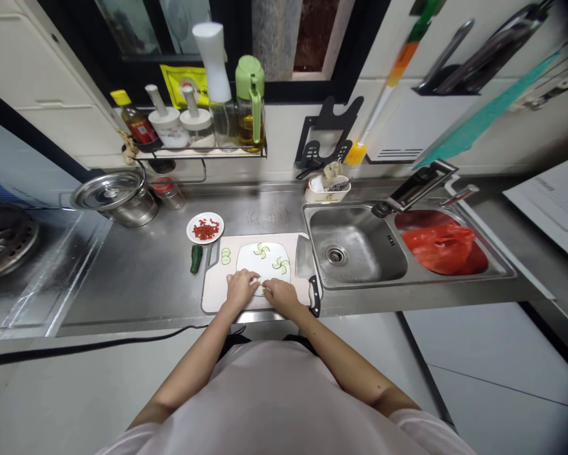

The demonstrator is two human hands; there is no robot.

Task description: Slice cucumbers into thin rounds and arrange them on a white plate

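Observation:
A pale cutting board [212, 294] lies on the steel counter, with a white square plate [265, 260] on it. Two pinwheel-shaped groups of cucumber slices [261, 250] sit on the plate. Both hands meet at the plate's near edge. My left hand [240, 289] and my right hand [280, 296] pinch thin cucumber slices [259, 282] between their fingertips. Loose slices [225, 256] lie on the board's left side. A cleaver [305, 259] with a black handle rests along the board's right edge.
A cucumber end [196, 258] lies left of the board, beside a small dish of red bits [205, 228]. A lidded pot [115, 197] stands at the left. The double sink [359, 243] at the right holds a red bag [438, 246]. Bottles stand on a rack [203, 150].

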